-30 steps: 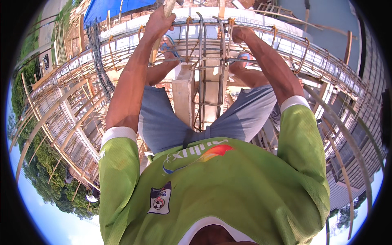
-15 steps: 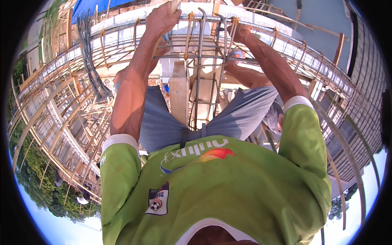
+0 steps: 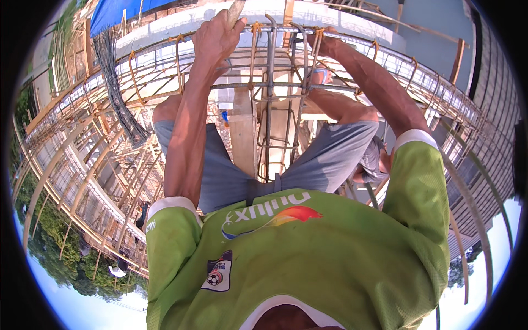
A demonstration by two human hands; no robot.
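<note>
A pale wooden stick (image 3: 236,12) is gripped in my left hand (image 3: 213,41), its upper end running out of the picture. That hand is closed just above the long top bars of a rebar cage (image 3: 231,86). My right hand (image 3: 325,44) is closed at the cage's top bar, beside a bent upright rebar (image 3: 306,55). Stirrups partly cover its fingers, and I cannot make out what they hold. Between my hands, a thick upright rebar with a hooked top (image 3: 270,60) passes down through the cage.
A bundle of thin dark tie wire (image 3: 116,91) hangs over the cage at the left. Below the cage stands a wooden post (image 3: 242,132) between my legs. Curved poles (image 3: 467,198) cross the right side, and a blue tarp (image 3: 121,14) lies at the upper left.
My left hand and the stick have come slightly lower in the picture. My right hand stays at the same part of the cage. The whole view has shifted a little.
</note>
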